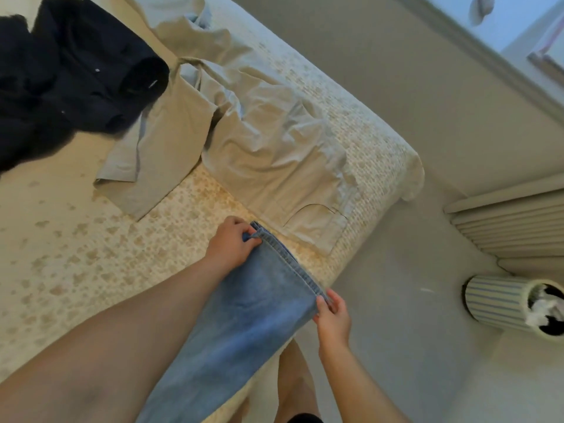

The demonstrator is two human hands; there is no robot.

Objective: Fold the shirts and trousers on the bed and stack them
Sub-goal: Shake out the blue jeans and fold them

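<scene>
Between both hands, blue jeans stretch, hem pinched.

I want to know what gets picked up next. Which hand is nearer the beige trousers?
Left. The left hand pinches the jeans hem right beside the beige trousers; the right hand holds the hem's other corner, farther off, past the bed edge.

Readable text: none anywhere in the view.
Pale blue denim jeans: no label, brand or number shows on the cloth or its stitched hem.
Crumpled beige cotton trousers: plain fabric, no writing.
Dark navy buttoned shirt: a small pale tag near the collar, too small to read.
Striped cylindrical waste bin: stripes only, no lettering.
</scene>
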